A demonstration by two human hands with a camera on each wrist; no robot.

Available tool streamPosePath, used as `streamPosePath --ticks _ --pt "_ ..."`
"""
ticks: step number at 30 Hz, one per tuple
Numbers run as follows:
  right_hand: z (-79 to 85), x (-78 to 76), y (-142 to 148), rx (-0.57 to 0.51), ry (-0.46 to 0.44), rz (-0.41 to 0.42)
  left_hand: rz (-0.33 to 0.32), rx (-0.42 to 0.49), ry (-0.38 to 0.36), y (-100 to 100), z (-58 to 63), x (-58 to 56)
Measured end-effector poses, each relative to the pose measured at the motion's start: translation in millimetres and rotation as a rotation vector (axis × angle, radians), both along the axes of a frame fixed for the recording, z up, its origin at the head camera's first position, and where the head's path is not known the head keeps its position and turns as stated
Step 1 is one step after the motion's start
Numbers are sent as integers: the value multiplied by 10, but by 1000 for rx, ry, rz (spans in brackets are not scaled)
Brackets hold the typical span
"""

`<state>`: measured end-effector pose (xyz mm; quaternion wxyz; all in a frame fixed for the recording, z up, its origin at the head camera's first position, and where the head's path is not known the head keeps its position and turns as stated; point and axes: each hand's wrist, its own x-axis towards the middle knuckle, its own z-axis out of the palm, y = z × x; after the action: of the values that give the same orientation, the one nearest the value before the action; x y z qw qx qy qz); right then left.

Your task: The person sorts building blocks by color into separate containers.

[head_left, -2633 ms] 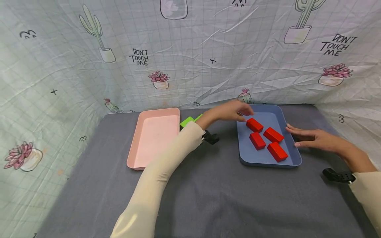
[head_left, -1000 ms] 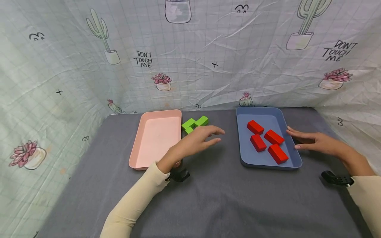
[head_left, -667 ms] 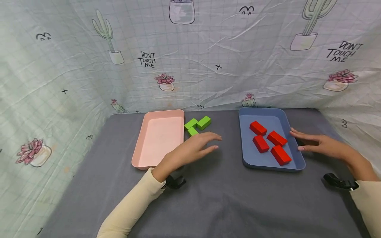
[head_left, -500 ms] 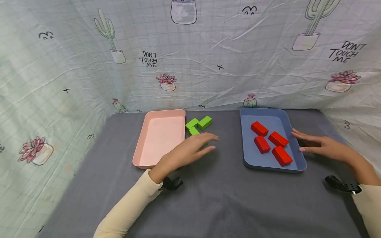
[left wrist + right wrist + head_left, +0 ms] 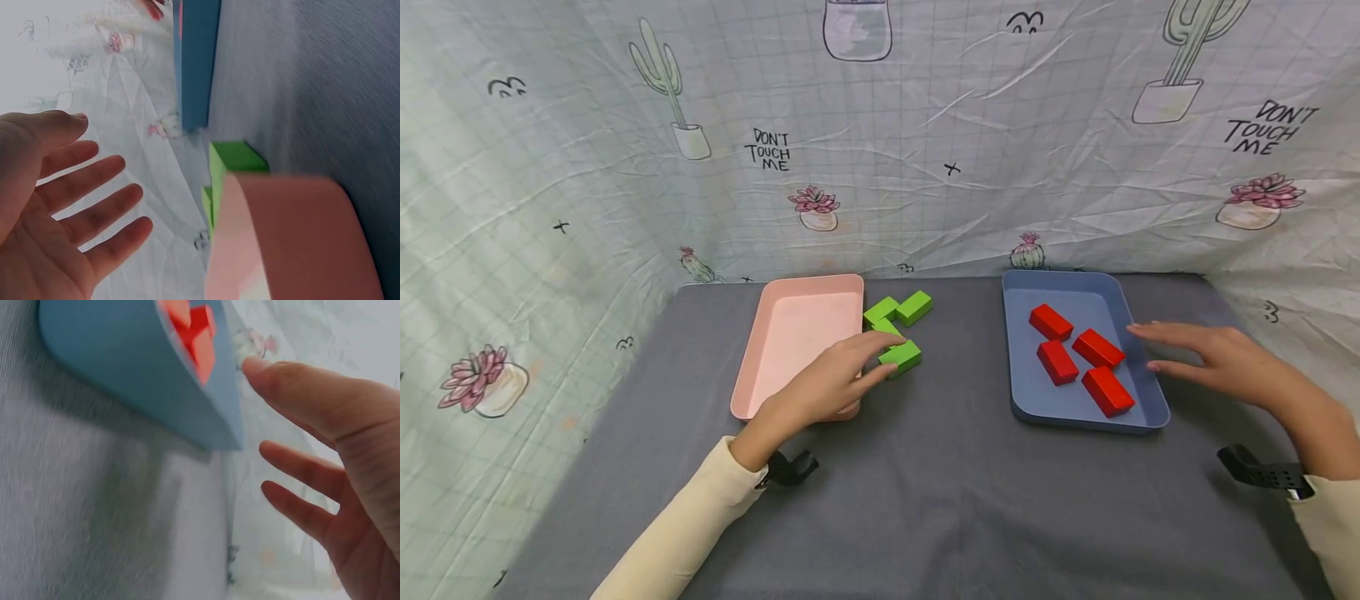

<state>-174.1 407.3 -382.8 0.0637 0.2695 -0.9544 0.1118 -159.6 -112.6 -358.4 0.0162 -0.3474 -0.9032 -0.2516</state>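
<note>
My left hand (image 5: 827, 379) is over the right edge of the pink tray (image 5: 747, 367), its fingers extended and holding nothing. Its fingertips are near several green blocks (image 5: 901, 358), which lie on the grey cloth beside that tray. In the left wrist view the palm and spread fingers of the left hand (image 5: 69, 200) are bare. Beside the right rim of the blue tray (image 5: 1078, 282) is my right hand (image 5: 1232, 362), fingers straight and nothing held. The right wrist view has a gap between its thumb and the tray wall. Several red blocks (image 5: 1057, 363) lie inside the blue tray.
A dark grey cloth (image 5: 970, 483) covers the table. Behind and at the sides hangs a pale printed curtain (image 5: 910, 125) with cactus drawings. Nothing lies in the visible part of the pink tray. Black straps with a camera are on both wrists.
My left hand has moved from over the blue tray leftward and toward me, to the pink tray's edge, uncovering the green blocks. The right hand has shifted only slightly. The blocks have stayed put.
</note>
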Motion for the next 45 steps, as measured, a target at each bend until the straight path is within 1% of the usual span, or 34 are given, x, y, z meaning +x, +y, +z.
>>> streamPosePath --ticks 7,10,17,19,23,26,31,37,42,45 --pt "142 71 -240 -39 126 63 62 48 6 -294 -32 32" --pt "186 87 -364 -58 156 88 92 67 14 -424 -50 56" --pt "250 71 -705 -121 116 136 170 109 33 -734 -70 144" --pt "267 73 -794 -145 122 159 183 118 44 -816 -81 169" --pt "293 78 -942 -173 140 213 198 134 89 -958 -120 201" --pt "297 77 -1026 -191 135 245 205 139 119 -1025 -151 217" --pt "300 38 -1165 -220 114 292 224 138 147 -1090 -181 258" --pt "308 -4 -1274 -250 106 312 248 151 166 -1161 -198 280" --pt "265 -29 -1350 -283 113 357 278 159 175 -1262 -190 283" --pt "217 -44 -1410 -294 117 393 285 146 191 -1341 -185 291"
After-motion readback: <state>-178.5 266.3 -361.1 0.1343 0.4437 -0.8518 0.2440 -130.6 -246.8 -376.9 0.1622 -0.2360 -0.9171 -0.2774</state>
